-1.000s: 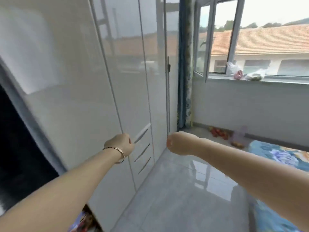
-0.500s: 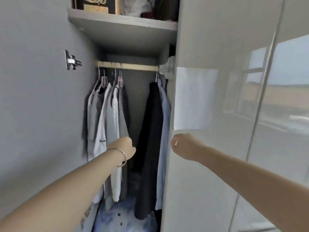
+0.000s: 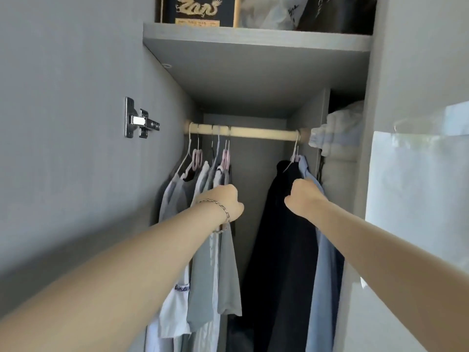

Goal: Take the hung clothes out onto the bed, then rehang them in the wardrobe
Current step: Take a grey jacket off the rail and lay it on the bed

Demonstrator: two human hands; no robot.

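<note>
- Wardrobe side panel (image 3: 76, 148): grey, fills the left of the frame.
- Glossy door (image 3: 418, 212): right edge, beside the open compartment.
- Shelf (image 3: 253, 72): across the top; carries a black box with a gold dragon (image 3: 200, 8) and bagged items.
- Black garment (image 3: 284, 250) and light-blue shirt (image 3: 324, 275): hung right of centre, touching.
- Grey and white shirts (image 3: 203, 288): hung bunched, left of centre.
- Hanging rail (image 3: 253, 133): pale wood, under the shelf.
- Folded bedding (image 3: 340, 133): right of the rail's end.
- Left hand (image 3: 224, 201): fingers curled out of sight against the grey shirts; grip cannot be told.
- Right hand (image 3: 303, 198): likewise curled at the black garment's shoulder; grip cannot be told.
- Hinge plate (image 3: 138, 120): metal, on the side panel.
- Bracelet (image 3: 223, 209): left wrist.
</note>
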